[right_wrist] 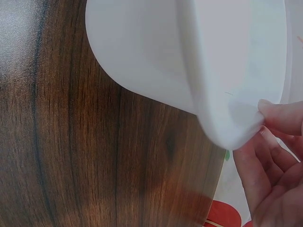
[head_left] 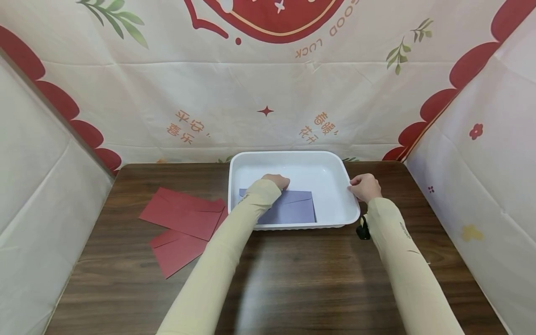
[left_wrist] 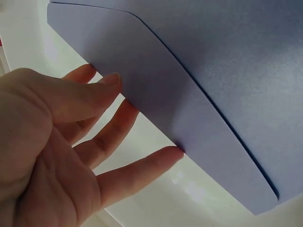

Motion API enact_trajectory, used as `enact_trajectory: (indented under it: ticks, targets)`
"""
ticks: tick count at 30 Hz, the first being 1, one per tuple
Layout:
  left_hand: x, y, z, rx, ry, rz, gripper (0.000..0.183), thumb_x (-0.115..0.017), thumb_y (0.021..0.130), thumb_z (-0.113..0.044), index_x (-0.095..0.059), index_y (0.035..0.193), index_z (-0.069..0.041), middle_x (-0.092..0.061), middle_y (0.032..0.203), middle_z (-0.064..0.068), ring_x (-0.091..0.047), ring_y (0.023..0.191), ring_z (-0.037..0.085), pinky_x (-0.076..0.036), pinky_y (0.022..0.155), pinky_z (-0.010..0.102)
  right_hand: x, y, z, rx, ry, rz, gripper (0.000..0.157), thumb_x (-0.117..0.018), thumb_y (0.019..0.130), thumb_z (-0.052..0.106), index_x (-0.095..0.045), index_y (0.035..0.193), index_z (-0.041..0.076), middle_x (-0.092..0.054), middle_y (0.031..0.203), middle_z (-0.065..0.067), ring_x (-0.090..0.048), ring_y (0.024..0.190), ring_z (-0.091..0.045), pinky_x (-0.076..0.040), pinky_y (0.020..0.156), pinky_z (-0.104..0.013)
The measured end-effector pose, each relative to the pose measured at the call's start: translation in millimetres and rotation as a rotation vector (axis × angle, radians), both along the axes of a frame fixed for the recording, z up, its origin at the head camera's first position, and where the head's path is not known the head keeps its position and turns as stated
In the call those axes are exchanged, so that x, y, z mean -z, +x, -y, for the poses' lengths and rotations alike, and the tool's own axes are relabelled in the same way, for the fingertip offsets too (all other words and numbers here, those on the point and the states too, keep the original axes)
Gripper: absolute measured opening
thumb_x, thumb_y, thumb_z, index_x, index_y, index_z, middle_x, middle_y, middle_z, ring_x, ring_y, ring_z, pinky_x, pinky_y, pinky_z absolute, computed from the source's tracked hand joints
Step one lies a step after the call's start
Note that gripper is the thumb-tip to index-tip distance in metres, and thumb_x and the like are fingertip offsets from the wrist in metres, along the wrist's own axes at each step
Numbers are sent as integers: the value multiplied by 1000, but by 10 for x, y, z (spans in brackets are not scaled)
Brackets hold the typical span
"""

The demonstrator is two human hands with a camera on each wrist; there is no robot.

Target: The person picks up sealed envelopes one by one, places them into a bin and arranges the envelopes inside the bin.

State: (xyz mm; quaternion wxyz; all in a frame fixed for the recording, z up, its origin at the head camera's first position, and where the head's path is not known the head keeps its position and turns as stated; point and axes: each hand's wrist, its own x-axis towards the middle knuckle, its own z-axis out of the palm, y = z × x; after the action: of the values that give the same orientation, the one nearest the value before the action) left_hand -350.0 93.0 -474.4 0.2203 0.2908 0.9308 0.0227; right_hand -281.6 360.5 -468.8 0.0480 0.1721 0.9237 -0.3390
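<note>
A lavender envelope (head_left: 293, 209) lies in the front left part of a white tray (head_left: 335, 163). My left hand (head_left: 277, 180) reaches into the tray at the envelope's far edge. In the left wrist view the thumb lies over the edge of the flap and the fingertips (left_wrist: 173, 153) go under it, so the left hand (left_wrist: 61, 137) pinches the envelope (left_wrist: 227, 61). My right hand (head_left: 366, 187) grips the tray's right rim. Up close, its thumb and fingers (right_wrist: 253, 163) pinch the rim of the tray (right_wrist: 213, 94) between them.
Several dark red envelopes (head_left: 184, 211) overlap on the wooden table (head_left: 301, 279), left of the tray; my left sleeve (head_left: 226, 265) partly covers them. A printed cloth (head_left: 251, 93) stands behind the table, with white panels (head_left: 481, 163) at the sides.
</note>
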Motion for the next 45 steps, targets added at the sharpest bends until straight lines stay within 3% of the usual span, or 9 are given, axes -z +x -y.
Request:
enact_trajectory:
  ticks: [5,8,13,20,24,28,33,38,45]
  targets:
    - [9,-20,37,100,-76,-36,23,-47,88,-11,-53,110,-16,-57,95,1,-46,80,13,-41,78,27,18,-17,5,-4,3,-3,31,-60,86,12,-57,110,-7,-53,109,-27,-56,86,-34,-52,70,-41]
    - [-80,56,103,123,-97,-44,29,-47,89,-7,-51,116,-16,-58,108,1,-49,87,13,-42,81,28,20,-21,11,-4,4,-1,31,-60,86,12,-57,110,-7,-53,108,-27,-56,86,-34,-52,69,-40]
    - [-248,176,266,111,-54,-30,34,-51,89,-7,-49,122,-15,-56,119,3,-52,99,16,-43,84,31,27,-29,13,-6,6,3,31,-59,86,12,-58,110,-7,-54,108,-27,-56,85,-34,-53,68,-39]
    - [-289,92,550,129,11,-29,33,-57,88,-18,-51,120,-15,-53,120,4,-51,107,18,-42,87,34,47,-52,12,-13,5,10,30,-60,86,12,-58,109,-7,-54,108,-27,-56,84,-33,-53,66,-37]
    - [-398,104,786,145,74,-37,33,-58,88,-17,-52,119,-10,-54,117,9,-51,106,20,-40,90,34,51,-47,0,-14,10,9,30,-60,86,13,-58,109,-7,-54,107,-27,-56,85,-33,-53,64,-36]
    - [-498,162,1076,108,120,-57,30,-57,89,-19,-53,118,-11,-53,118,10,-52,104,19,-41,88,34,44,-44,-10,-29,9,-3,32,-60,86,13,-58,110,-7,-53,108,-28,-57,85,-34,-53,62,-34]
    - [-513,252,1468,34,195,-71,31,-57,88,-19,-54,117,-9,-52,116,10,-52,103,21,-42,88,36,31,-43,-16,-30,6,-3,32,-60,86,14,-57,110,-7,-53,108,-28,-57,84,-34,-53,65,-38]
    - [-431,333,1868,-20,230,-73,31,-60,87,-17,-55,115,-7,-52,114,12,-51,104,25,-42,88,40,23,-36,-20,-37,0,-2,33,-60,86,13,-57,110,-8,-53,108,-28,-56,84,-34,-53,66,-38]
    - [-240,463,2274,-101,233,-42,46,-68,81,-16,-53,122,-5,-45,126,18,-40,118,35,-39,92,47,4,-15,-50,-34,1,-2,33,-60,86,14,-57,111,-8,-53,109,-28,-56,85,-34,-53,68,-39]
